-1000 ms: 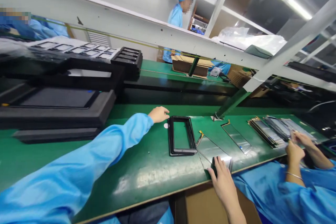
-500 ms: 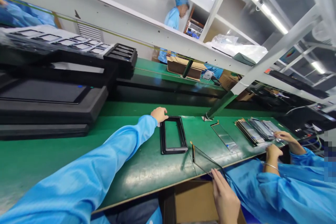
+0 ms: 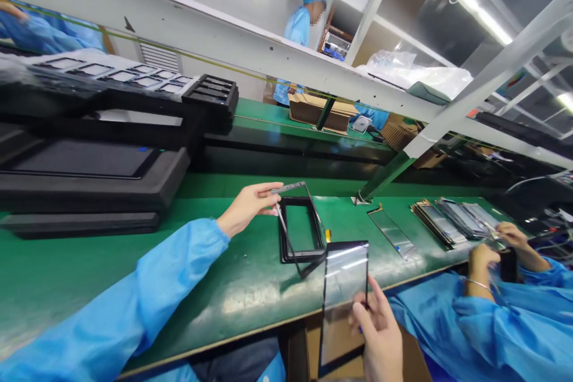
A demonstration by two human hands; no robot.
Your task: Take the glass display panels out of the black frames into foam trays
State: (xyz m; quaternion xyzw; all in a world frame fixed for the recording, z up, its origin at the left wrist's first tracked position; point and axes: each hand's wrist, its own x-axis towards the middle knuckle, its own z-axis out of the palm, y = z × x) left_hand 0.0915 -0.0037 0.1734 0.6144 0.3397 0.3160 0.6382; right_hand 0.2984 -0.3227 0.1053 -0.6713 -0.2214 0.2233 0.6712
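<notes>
Left hand (image 3: 247, 210), fingers (image 3: 268, 194) closed, pinching thin clear panel (image 3: 290, 188) above black frame (image 3: 283, 239) on green tabletop (image 3: 250, 292); right hand (image 3: 380, 349), fingers curled, gripping black-edged glass sheet (image 3: 345, 286) just right of frame.

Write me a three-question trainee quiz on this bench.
1. True or false: the left hand holds a clear sheet above the black frame.
2. What does the right hand hold? A) a cardboard box B) a black-edged pane C) a stack of panes
3. Fill in the blank: the co-worker's wrist wears a ____.

Key: 1 true; 2 B; 3 bracelet.
</notes>
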